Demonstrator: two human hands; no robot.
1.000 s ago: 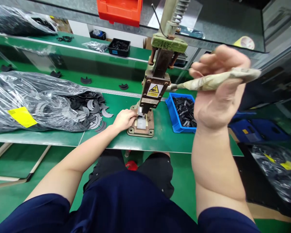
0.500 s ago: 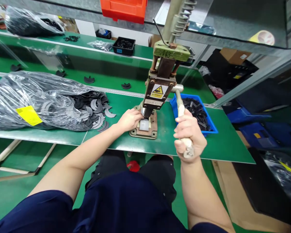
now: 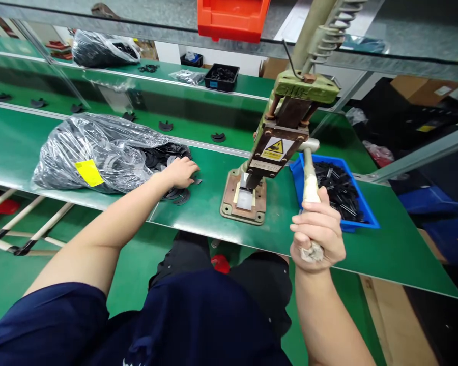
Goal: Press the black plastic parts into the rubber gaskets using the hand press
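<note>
My left hand (image 3: 180,172) is over the dark crescent-shaped pieces (image 3: 180,196) spilling from the mouth of a clear plastic bag (image 3: 127,168). Its fingers are arched downward and slightly apart, their tips partly hidden; one piece's edge shows beside them. I cannot see anything held there. My right hand (image 3: 318,231) is wrapped round the tape-covered lever handle (image 3: 310,188) of a green hand press (image 3: 278,137). The press ram comes down over a pale block (image 3: 245,199) on the brown base plate (image 3: 228,209).
A blue bin (image 3: 372,221) of small black parts stands right of the press. Behind, several crescent pieces (image 3: 165,126) lie spaced along a green strip (image 3: 191,122). A metal shelf (image 3: 152,29) with an orange bin (image 3: 233,20) hangs above. A black tray (image 3: 221,84) is farther back.
My left hand has left the press base and moved left to the crescent pieces. My right hand still grips the lever. The view has shifted left.
</note>
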